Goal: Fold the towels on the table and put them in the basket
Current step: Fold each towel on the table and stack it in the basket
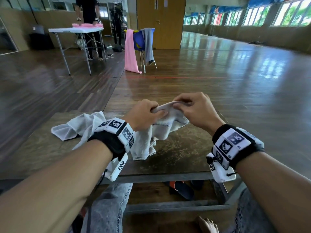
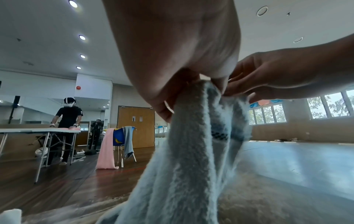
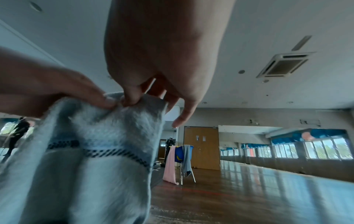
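Observation:
A white terry towel (image 1: 159, 130) with a thin dark woven stripe hangs bunched above the brown table (image 1: 183, 155). Its upper edge is held up between both hands, close together. My left hand (image 1: 146, 113) grips the edge from the left, thumb on top. My right hand (image 1: 190, 108) pinches the same edge with thumb and forefinger. In the left wrist view the towel (image 2: 191, 151) drops from my left hand's fingers (image 2: 168, 109). The right wrist view shows the towel (image 3: 95, 144) pinched under my right hand's fingertips (image 3: 132, 98). A second, thin white cloth (image 1: 79, 126) lies crumpled on the table's left. No basket shows.
Beyond the table, a blue chair (image 1: 143, 39) draped with a pink towel (image 1: 131, 51) and a grey one stands on the wooden floor. A person works at a folding table (image 1: 75, 30) at the back left. My knees and dark shoes (image 1: 181, 189) are under the table.

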### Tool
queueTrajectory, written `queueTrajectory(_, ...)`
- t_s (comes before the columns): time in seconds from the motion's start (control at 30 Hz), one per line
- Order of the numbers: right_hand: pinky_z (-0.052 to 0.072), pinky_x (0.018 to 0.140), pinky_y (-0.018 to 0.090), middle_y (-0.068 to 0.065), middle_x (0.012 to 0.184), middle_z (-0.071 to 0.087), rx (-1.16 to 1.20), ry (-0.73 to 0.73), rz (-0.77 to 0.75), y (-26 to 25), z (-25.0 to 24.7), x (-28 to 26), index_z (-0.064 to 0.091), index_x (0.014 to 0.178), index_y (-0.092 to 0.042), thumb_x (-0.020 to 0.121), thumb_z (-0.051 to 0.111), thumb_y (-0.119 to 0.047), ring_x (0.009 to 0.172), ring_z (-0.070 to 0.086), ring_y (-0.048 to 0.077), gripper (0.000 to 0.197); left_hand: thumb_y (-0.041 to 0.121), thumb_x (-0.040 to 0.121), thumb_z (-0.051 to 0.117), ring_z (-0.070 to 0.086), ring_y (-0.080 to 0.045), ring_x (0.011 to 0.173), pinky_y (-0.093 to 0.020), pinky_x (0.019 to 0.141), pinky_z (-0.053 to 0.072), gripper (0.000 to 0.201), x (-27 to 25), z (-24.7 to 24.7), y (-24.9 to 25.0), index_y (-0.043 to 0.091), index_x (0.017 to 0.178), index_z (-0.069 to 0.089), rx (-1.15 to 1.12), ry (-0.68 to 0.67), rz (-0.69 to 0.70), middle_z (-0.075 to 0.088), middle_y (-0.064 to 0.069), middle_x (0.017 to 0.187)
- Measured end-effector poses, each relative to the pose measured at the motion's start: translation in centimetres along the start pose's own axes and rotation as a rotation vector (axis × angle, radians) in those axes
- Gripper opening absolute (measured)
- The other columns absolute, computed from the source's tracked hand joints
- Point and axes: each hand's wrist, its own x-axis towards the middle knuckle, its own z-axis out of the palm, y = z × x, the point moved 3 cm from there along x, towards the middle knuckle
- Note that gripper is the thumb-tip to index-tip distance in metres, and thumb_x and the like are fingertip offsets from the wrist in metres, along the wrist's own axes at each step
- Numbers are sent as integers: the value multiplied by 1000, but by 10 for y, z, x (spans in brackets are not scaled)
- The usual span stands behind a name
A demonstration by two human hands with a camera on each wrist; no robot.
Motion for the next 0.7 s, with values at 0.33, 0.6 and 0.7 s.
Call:
queueTrajectory(0.33,59,78,40,-17,78,75,-38,207,118,38,-38,-7,77,85,-40,80,77,-51,88,70,11,13,59,84,64,46,-11,51,-25,50,30,48,-11,-33,-37,20,58,52,239,46,-26,51,6,55)
queueTrajectory(0.6,40,65,22,-11,77,68,-96,186,197,64,-33,-8,70,81,-33,94,66,-18,83,62,18,20,39,83,78,63,-21,69,-28,58,38,24,-7,-46,-53,15,77,76,171,342,-169,69,-1,67)
queueTrajectory(0.7,37,61,13,-8,84,69,-102,169,235,75,-29,-12,73,90,-25,95,62,-10,86,61,18,19,31,82,80,63,-16,69,-26,61,41,17,-8,-42,-58,16,78,76,96,395,-162,69,2,70)
